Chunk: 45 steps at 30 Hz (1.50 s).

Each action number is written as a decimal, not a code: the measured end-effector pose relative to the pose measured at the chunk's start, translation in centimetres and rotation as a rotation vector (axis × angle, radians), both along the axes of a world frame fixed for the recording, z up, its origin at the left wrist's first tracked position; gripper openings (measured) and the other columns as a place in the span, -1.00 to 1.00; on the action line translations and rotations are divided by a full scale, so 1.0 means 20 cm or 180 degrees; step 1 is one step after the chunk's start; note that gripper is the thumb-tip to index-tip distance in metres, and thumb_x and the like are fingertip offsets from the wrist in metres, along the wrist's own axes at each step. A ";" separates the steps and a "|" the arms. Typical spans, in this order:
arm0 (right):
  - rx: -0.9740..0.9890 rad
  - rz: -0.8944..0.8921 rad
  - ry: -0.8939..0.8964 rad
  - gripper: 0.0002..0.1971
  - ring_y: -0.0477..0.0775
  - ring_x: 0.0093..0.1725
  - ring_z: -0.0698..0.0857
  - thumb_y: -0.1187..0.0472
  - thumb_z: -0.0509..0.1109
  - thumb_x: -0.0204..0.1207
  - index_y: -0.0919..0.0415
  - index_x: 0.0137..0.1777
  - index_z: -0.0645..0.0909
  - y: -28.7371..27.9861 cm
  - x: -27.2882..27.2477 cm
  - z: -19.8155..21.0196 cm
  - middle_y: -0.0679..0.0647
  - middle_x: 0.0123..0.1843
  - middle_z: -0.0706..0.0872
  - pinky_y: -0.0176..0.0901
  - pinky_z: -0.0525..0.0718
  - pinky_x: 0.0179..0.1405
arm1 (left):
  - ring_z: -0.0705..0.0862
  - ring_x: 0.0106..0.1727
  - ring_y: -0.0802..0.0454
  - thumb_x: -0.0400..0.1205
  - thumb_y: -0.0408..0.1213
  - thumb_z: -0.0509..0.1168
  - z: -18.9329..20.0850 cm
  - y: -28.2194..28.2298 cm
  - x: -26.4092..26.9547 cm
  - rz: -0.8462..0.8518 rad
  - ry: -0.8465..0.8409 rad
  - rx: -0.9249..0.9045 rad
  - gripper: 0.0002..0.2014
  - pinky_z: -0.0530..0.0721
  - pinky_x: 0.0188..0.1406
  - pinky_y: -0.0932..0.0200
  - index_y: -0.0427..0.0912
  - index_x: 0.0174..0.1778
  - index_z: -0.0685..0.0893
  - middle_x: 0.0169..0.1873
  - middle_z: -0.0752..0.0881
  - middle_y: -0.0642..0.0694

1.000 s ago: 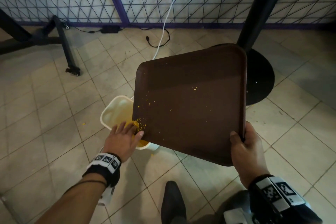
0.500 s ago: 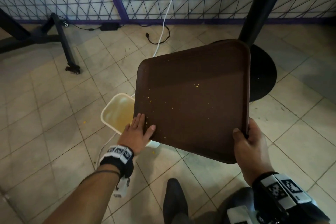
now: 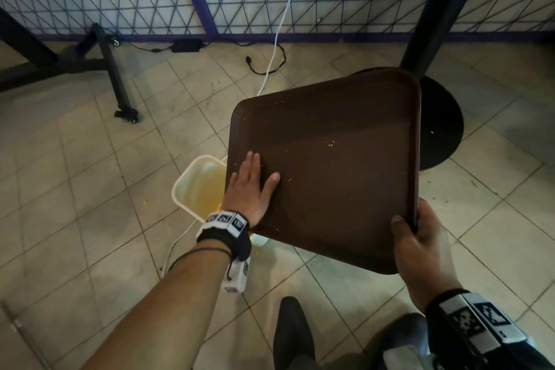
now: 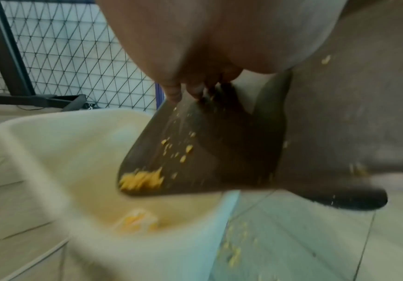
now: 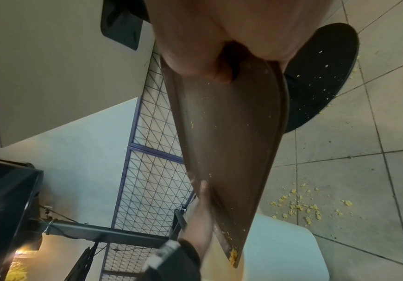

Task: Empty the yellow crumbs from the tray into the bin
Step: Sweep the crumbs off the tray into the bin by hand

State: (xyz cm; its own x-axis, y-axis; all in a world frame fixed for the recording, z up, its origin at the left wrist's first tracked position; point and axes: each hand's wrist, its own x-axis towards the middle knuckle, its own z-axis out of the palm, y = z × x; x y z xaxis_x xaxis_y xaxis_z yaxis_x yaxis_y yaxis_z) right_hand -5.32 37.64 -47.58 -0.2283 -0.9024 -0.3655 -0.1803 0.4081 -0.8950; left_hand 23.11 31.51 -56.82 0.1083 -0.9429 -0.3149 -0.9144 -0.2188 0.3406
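Note:
A dark brown tray (image 3: 339,177) is tilted down to the left, its low corner over a cream bin (image 3: 195,186) on the floor. My right hand (image 3: 417,237) grips the tray's near right edge. My left hand (image 3: 255,180) lies flat on the tray's left part, fingers straight. A few yellow crumbs (image 3: 330,144) dot the tray. In the left wrist view a clump of crumbs (image 4: 140,179) sits at the tray's low corner (image 4: 195,161) above the bin (image 4: 63,152), with more yellow lying inside. The right wrist view shows the tray (image 5: 232,142) edge-on.
A black round table base (image 3: 441,129) and pole stand behind the tray. A black wheeled frame (image 3: 114,75) is at the left. A white cable (image 3: 276,39) runs from a wall socket. Spilled crumbs (image 5: 304,207) lie on the tiles. My shoe (image 3: 294,336) is below.
My left hand has slid up from the tray's low corner onto its left surface, fingers straightened. The crumb pile at that corner is gone from the head view.

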 end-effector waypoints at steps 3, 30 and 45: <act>0.0001 -0.0010 -0.0033 -0.67 0.13 0.19 0.68 0.34 0.19 0.70 -0.05 0.31 0.56 0.00 -0.01 -0.01 -0.04 0.14 0.73 0.09 0.63 0.15 | -0.08 0.74 0.06 0.59 0.45 -0.41 -0.12 0.20 0.05 0.0028 -0.0169 0.0356 -0.12 -0.12 0.72 -0.07 -0.05 0.73 -0.26 0.75 -0.20 -0.02; 0.0028 0.0062 0.0090 -0.70 0.16 0.16 0.70 0.27 0.19 0.69 -0.08 0.28 0.56 0.01 -0.01 0.00 -0.01 0.13 0.73 0.36 0.70 0.21 | -0.30 0.69 0.15 0.65 0.35 -0.42 -0.03 0.55 -0.02 -0.0671 -0.0374 0.0307 -0.24 -0.24 0.70 0.00 0.02 0.72 -0.25 0.68 -0.33 0.10; -0.0089 0.0091 0.0056 -0.69 0.15 0.15 0.71 0.32 0.18 0.69 -0.04 0.29 0.56 0.00 -0.02 -0.01 -0.01 0.12 0.74 0.23 0.71 0.17 | -0.17 0.73 0.09 0.68 0.32 -0.42 0.04 0.46 0.09 -0.0583 -0.0614 0.0188 -0.26 -0.14 0.71 -0.02 0.02 0.74 -0.05 0.72 -0.14 0.08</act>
State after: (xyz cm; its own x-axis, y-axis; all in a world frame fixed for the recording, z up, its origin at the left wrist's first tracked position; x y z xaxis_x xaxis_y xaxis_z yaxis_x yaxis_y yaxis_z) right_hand -5.77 37.67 -47.82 -0.2084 -0.9185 -0.3361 -0.2073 0.3773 -0.9026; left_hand 24.87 40.73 -56.04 0.0009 -0.9329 -0.3601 -0.9873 -0.0580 0.1478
